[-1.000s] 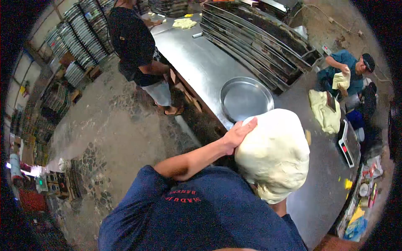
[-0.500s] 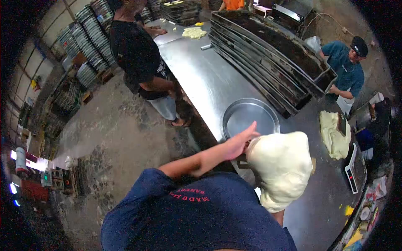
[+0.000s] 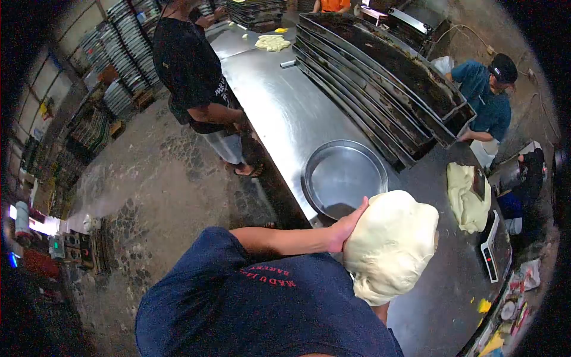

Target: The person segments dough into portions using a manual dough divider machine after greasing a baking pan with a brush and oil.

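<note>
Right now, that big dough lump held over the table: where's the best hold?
Probably from below, with one palm cupped under its sagging base and a second palm flat on a flank. The dough lump is soft and rounded, with no rim or handle. The left hand presses flat on its left side.

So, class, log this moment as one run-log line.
left hand: flat against dough | right hand: hidden by dough | round pan: on steel table

The lump of dough (image 3: 389, 244) hides the right hand entirely; only a strip of forearm (image 3: 380, 310) shows below it. The palm of the left hand (image 3: 346, 225) lies unseen against it. The display of the scale (image 3: 491, 250) is too small to read.
</note>
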{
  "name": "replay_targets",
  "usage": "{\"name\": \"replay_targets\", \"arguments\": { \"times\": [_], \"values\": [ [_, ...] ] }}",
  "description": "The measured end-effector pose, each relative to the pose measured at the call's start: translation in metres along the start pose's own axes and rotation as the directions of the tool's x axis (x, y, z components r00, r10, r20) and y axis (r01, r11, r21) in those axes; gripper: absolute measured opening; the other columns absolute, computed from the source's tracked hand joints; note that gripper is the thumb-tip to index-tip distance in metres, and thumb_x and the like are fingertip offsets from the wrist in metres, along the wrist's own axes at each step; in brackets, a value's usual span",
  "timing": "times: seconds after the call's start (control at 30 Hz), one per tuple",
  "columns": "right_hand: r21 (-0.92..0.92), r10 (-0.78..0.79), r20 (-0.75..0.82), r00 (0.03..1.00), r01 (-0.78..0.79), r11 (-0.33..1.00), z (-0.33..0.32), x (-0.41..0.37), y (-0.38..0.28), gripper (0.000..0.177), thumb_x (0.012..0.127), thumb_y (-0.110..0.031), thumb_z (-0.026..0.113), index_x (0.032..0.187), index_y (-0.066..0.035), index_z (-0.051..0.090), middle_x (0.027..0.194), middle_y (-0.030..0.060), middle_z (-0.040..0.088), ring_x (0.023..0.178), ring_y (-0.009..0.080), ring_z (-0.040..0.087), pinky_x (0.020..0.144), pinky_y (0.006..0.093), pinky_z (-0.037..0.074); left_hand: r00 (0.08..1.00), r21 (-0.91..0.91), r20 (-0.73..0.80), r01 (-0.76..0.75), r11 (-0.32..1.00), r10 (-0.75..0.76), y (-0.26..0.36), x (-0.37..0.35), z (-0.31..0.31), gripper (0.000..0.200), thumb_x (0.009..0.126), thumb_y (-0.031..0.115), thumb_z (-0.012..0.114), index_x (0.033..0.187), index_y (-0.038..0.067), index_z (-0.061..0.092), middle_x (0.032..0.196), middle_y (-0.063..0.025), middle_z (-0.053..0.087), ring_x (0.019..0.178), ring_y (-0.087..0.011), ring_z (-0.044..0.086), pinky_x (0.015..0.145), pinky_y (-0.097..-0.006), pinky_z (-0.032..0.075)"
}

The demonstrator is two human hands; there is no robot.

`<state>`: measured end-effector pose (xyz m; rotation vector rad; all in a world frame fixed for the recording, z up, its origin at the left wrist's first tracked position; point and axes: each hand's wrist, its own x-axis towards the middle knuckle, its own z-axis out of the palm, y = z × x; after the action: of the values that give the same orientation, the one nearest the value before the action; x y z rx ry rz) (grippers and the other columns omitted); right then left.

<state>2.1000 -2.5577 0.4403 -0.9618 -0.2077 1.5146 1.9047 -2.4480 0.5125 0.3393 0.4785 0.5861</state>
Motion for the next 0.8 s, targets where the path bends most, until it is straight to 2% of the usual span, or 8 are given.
{"name": "replay_targets", "arguments": {
  "times": [0.07, 0.2, 0.4, 0.47, 0.5, 0.6, 0.73, 0.8],
  "values": [
    [-0.044, 0.006, -0.001, 1.000, -0.006, 0.999, -0.004, -0.002, 0.000, 0.046, 0.093, -0.033, 0.046, 0.135, -0.016, 0.043, 0.130, 0.0162, 0.049, 0.114, 0.0348, 0.051, 0.095, 0.0455, 0.042, 0.988, 0.020, -0.137, 0.073, 0.997, -0.069, -0.006, 0.006, -0.012, 0.086, 0.080, 0.076, 0.040, 0.130, 0.007, 0.051, 0.133, -0.0102, 0.052, 0.121, -0.0199, 0.050, 0.100, -0.0383, 0.040],
    [-0.191, -0.010, -0.037, 0.999, 0.003, 0.982, -0.014, -0.012, -0.003, 0.046, 0.092, -0.033, 0.047, 0.135, -0.017, 0.043, 0.130, 0.0163, 0.049, 0.114, 0.0349, 0.051, 0.095, 0.0456, 0.043, 0.988, 0.107, -0.157, 0.010, 0.994, 0.007, -0.011, 0.008, -0.015, 0.083, 0.081, 0.074, 0.044, 0.128, 0.007, 0.052, 0.130, -0.0094, 0.054, 0.117, -0.0187, 0.052, 0.097, -0.0376, 0.043],
    [-0.095, -0.008, -0.054, 0.999, 0.002, 0.995, -0.019, -0.016, -0.007, 0.046, 0.092, -0.033, 0.047, 0.135, -0.018, 0.043, 0.130, 0.0164, 0.049, 0.113, 0.0351, 0.051, 0.094, 0.0457, 0.043, 1.000, 0.124, -0.029, -0.003, 0.992, 0.007, -0.002, 0.006, -0.024, 0.091, 0.080, 0.080, 0.031, 0.130, 0.007, 0.051, 0.129, -0.0063, 0.055, 0.117, -0.0199, 0.051, 0.097, -0.0372, 0.041],
    [-0.091, 0.000, -0.052, 0.999, -0.005, 0.996, -0.022, -0.018, -0.008, 0.046, 0.092, -0.033, 0.047, 0.135, -0.018, 0.043, 0.130, 0.0164, 0.049, 0.113, 0.0352, 0.051, 0.094, 0.0458, 0.043, 0.990, -0.065, 0.095, 0.109, 0.992, -0.103, 0.018, -0.006, -0.020, 0.089, 0.085, 0.076, 0.023, 0.143, 0.009, 0.034, 0.140, -0.0083, 0.045, 0.128, -0.0228, 0.043, 0.106, -0.0416, 0.032],
    [-0.090, 0.001, -0.053, 0.999, -0.006, 0.996, -0.022, -0.018, -0.007, 0.046, 0.092, -0.033, 0.047, 0.135, -0.018, 0.043, 0.130, 0.0164, 0.049, 0.113, 0.0352, 0.051, 0.094, 0.0458, 0.043, 0.987, 0.061, -0.130, 0.108, 0.992, -0.099, 0.021, -0.003, -0.025, 0.090, 0.085, 0.077, 0.024, 0.141, 0.007, 0.037, 0.137, -0.0094, 0.048, 0.127, -0.0235, 0.043, 0.106, -0.0402, 0.032],
    [-0.081, 0.003, -0.050, 0.999, -0.007, 0.997, -0.022, -0.018, -0.007, 0.046, 0.092, -0.033, 0.048, 0.136, -0.019, 0.043, 0.130, 0.0165, 0.049, 0.113, 0.0353, 0.051, 0.094, 0.0458, 0.043, 0.999, 0.320, -0.029, -0.011, 0.947, 0.021, 0.019, 0.009, -0.045, 0.087, 0.086, 0.075, 0.028, 0.139, 0.007, 0.041, 0.137, -0.0098, 0.047, 0.128, -0.0229, 0.042, 0.106, -0.0393, 0.033],
    [-0.074, 0.004, -0.047, 0.999, -0.008, 0.997, -0.019, -0.017, -0.007, 0.047, 0.091, -0.033, 0.048, 0.136, -0.019, 0.043, 0.130, 0.0166, 0.049, 0.112, 0.0355, 0.052, 0.093, 0.0459, 0.044, 0.992, 0.328, 0.000, -0.121, 0.937, 0.128, 0.014, 0.006, -0.021, 0.086, 0.086, 0.074, 0.032, 0.138, 0.007, 0.042, 0.139, -0.0093, 0.046, 0.128, -0.0214, 0.042, 0.105, -0.0381, 0.034],
    [-0.078, 0.003, -0.044, 0.999, -0.007, 0.997, -0.017, -0.016, -0.007, 0.047, 0.091, -0.033, 0.048, 0.136, -0.020, 0.043, 0.130, 0.0166, 0.049, 0.112, 0.0356, 0.052, 0.093, 0.0459, 0.044, 0.994, 0.111, -0.069, -0.072, 0.991, 0.080, 0.013, 0.000, -0.009, 0.083, 0.084, 0.075, 0.037, 0.135, 0.010, 0.046, 0.133, -0.0063, 0.051, 0.121, -0.0179, 0.047, 0.101, -0.0349, 0.037]
  ]
}}
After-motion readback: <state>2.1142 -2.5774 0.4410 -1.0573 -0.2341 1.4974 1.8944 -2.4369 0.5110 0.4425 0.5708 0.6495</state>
